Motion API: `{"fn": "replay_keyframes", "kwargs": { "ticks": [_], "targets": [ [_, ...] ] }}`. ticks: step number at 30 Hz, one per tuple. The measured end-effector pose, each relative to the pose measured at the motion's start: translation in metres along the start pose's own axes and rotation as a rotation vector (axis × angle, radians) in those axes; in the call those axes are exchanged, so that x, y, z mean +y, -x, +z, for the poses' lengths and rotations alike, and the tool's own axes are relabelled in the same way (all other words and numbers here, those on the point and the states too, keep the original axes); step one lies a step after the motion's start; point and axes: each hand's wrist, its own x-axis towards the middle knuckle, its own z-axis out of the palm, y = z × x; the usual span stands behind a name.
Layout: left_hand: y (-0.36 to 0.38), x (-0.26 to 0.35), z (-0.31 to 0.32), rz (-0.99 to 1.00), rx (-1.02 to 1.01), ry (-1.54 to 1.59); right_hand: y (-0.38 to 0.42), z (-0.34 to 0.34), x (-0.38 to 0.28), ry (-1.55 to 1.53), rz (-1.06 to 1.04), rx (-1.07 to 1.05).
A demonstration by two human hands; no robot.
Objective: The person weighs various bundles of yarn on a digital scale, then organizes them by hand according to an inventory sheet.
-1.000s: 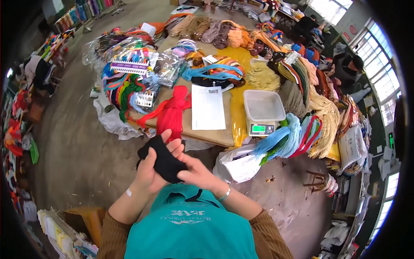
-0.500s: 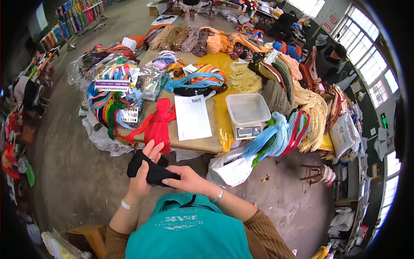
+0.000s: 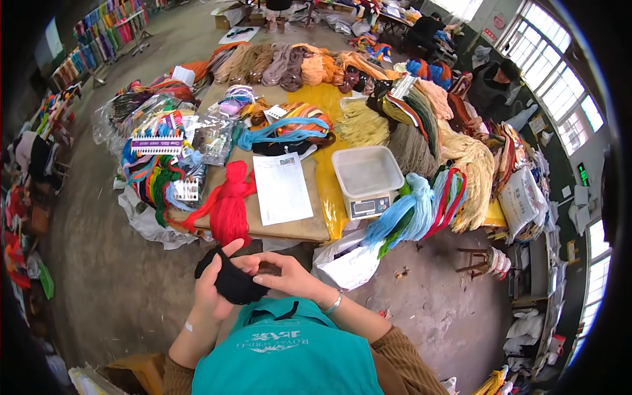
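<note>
A soft black skein (image 3: 232, 279), apparently of thread, is held in front of my apron at the table's near edge. My left hand (image 3: 209, 291) is wrapped round its left side, thumb on top. From the right, my right hand (image 3: 291, 275) pinches its upper right part with bent fingers; some fingertips are hidden behind it. Just beyond, a tied red skein (image 3: 230, 207) lies on the table and hangs over its edge. To the right of that is a printed paper sheet (image 3: 283, 191).
A scale with a plastic tub (image 3: 367, 172) stands at the table's right front. Light blue skeins (image 3: 411, 207) hang over the edge beside a white bag (image 3: 345, 263). Colour cards and threads (image 3: 158, 148) are heaped at left. A person (image 3: 494, 82) sits at far right.
Both hands have drawn slightly closer together on the black skein. My left fingers, stretched upward before, now curl round it. The view has shifted slightly.
</note>
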Motion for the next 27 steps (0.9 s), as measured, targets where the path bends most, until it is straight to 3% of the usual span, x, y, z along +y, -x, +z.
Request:
{"fn": "replay_keyframes", "kwargs": {
  "ticks": [4,7,13,15,19,23,24,27],
  "targets": [
    [0.006,0.009,0.018,0.064,-0.120,0.242,0.000,-0.011,-0.004,-0.026,-0.025,0.004],
    [-0.018,-0.011,-0.003,-0.187,0.171,0.337,-0.007,-0.024,0.003,-0.038,0.016,0.019],
    [-0.029,-0.034,-0.034,-0.158,0.075,0.453,-0.008,-0.044,0.016,0.033,0.034,0.123],
    [-0.031,-0.031,-0.012,-0.076,0.082,0.210,-0.009,-0.047,0.014,0.033,0.052,0.105],
    [-0.033,-0.040,-0.001,-0.007,-0.022,0.020,-0.008,-0.041,0.003,0.000,0.000,0.193],
    [-0.037,-0.048,0.009,0.153,0.019,-0.232,-0.008,-0.043,0.004,0.250,-0.166,0.280],
    [-0.039,-0.049,0.009,0.154,0.025,-0.232,-0.008,-0.044,0.001,0.263,-0.211,0.239],
    [-0.042,-0.048,0.021,0.315,-0.069,-0.656,-0.007,-0.051,-0.009,0.300,-0.281,0.060]
  ]
}}
